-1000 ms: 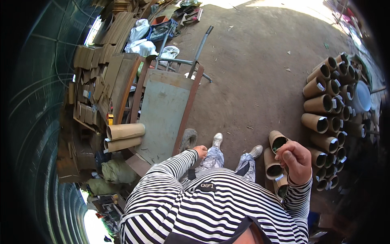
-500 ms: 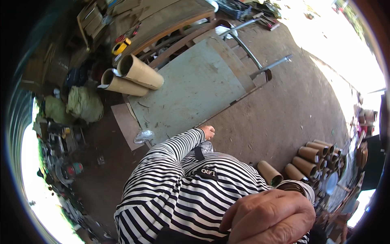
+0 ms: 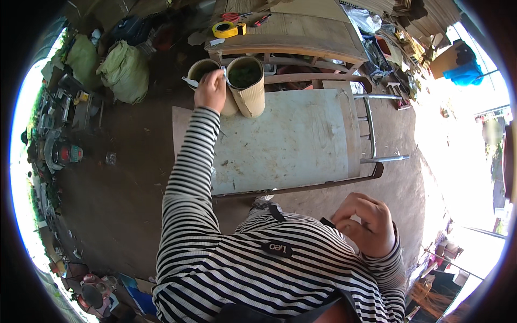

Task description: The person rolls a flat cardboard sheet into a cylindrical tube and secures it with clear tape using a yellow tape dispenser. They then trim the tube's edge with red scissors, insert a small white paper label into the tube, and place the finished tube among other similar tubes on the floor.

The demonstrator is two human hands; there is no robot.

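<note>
Two brown cardboard tubes stand side by side on the far left part of a worn pale board. My left hand (image 3: 211,92) is at the rim of the left tube (image 3: 200,68), with its fingers drawn together. A bit of white shows by the fingertips, but what they grip is hidden. The right tube (image 3: 249,96) is open at the top, with something dark green inside. In front of my chest, on the right, my right hand (image 3: 368,222) is closed with curled fingers. A small black end shows beside its fingertips; its contents cannot be made out.
The pale board (image 3: 285,140) lies on a low frame with metal bars (image 3: 371,129) at its right end. Behind it stands a wooden table (image 3: 301,32) with yellow tape (image 3: 229,29). A pale green sack (image 3: 125,72) sits at the far left.
My left hand has moved from the board's near edge up to the tubes. My right hand has shifted farther from the camera. The view has turned, bringing the table to the middle.
</note>
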